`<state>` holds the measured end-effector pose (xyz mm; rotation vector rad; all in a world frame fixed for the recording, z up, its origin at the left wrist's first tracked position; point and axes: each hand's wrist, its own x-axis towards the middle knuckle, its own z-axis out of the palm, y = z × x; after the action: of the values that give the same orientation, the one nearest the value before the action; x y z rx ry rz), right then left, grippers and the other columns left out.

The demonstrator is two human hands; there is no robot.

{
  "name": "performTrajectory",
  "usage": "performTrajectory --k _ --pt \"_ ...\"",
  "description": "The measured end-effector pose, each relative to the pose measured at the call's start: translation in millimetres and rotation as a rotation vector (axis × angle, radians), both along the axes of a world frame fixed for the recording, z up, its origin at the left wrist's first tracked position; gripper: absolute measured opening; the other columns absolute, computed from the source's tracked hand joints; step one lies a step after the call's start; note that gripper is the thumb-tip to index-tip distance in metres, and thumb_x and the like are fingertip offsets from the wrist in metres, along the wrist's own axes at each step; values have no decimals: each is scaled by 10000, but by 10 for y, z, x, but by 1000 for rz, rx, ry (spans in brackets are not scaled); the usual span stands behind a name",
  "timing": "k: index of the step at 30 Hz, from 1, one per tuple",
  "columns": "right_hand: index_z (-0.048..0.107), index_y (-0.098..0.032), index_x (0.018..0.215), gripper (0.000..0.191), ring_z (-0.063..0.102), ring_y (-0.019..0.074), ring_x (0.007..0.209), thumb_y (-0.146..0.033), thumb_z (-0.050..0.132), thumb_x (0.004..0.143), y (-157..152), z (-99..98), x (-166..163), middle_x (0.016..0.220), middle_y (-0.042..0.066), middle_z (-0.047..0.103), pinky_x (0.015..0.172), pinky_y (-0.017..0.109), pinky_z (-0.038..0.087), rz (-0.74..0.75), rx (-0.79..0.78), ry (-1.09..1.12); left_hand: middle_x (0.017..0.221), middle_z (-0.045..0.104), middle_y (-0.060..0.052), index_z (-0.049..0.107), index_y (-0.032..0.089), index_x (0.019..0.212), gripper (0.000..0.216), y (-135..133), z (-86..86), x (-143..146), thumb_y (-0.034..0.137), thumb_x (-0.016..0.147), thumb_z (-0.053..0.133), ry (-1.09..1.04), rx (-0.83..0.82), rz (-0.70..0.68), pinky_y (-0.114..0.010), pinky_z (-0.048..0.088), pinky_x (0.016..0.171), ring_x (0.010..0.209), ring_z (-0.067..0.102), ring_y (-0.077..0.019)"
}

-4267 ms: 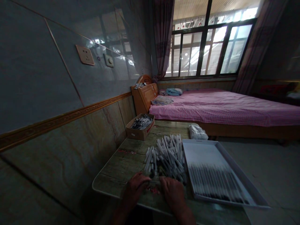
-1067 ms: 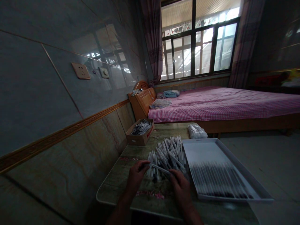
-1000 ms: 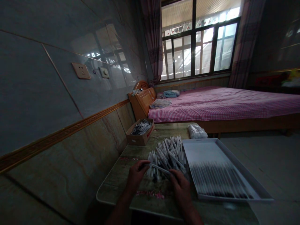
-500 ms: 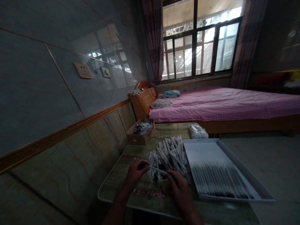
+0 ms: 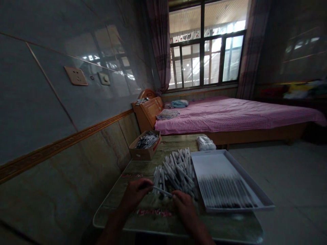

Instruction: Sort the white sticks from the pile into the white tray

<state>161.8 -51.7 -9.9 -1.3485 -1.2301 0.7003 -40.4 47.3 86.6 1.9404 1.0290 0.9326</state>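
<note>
- Two hands, one pen (image 5: 162, 191): your left hand (image 5: 136, 194) pinches one end, your right hand (image 5: 184, 206) the other, apparently to steady it.
- It's at your twelve o'clock, just short of the loose pile (image 5: 178, 170), presumably keeping reaches short.
- Tray (image 5: 209, 163) at two o'clock, a row of pens (image 5: 224, 191) inside, seemingly for order; carton (image 5: 141, 155) at eleven.

On the table (image 5: 148, 226), pens (image 5: 178, 170) lie left of the tray (image 5: 213, 162); behind-left, the box (image 5: 143, 155); beyond, the bed (image 5: 217, 115).
</note>
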Motion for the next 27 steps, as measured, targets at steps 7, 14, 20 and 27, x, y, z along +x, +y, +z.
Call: performTrajectory --k 7,14,20,27 --pt "724 -179 894 293 594 136 685 -309 461 888 -25 225 -33 712 -9 669 615 204 393 147 -81 -148 691 748 -19 742 213 747 142 -34 19 -71 335 675 735 -26 63 27 -273 565 612 659 697 -207" --pt "709 -226 903 224 629 129 724 -234 486 923 -205 783 25 750 -18 688 622 190 361 188 -194 -430 765 750 -25 683 203 975 352 -138 -54 14 398 693 764 -260 -65 59 -310 601 651 707 727 -222" --pt "713 -204 842 193 629 155 876 -226 524 875 -485 845 523 919 28 668 750 213 419 -49 -167 -483 943 762 -73 530 214 1220 681 -220 -271 281 511 656 770 -432 -238 10 -340 604 620 684 738 -236" --pt "694 -218 932 283 650 217 896 -324 432 939 -1137 816 1711 963 62 691 727 293 428 -602 -451 -765 869 774 -52 597 220 1015 637 -139 -934 255 507 489 811 -504 -371 360 -345 623 624 707 751 -264"
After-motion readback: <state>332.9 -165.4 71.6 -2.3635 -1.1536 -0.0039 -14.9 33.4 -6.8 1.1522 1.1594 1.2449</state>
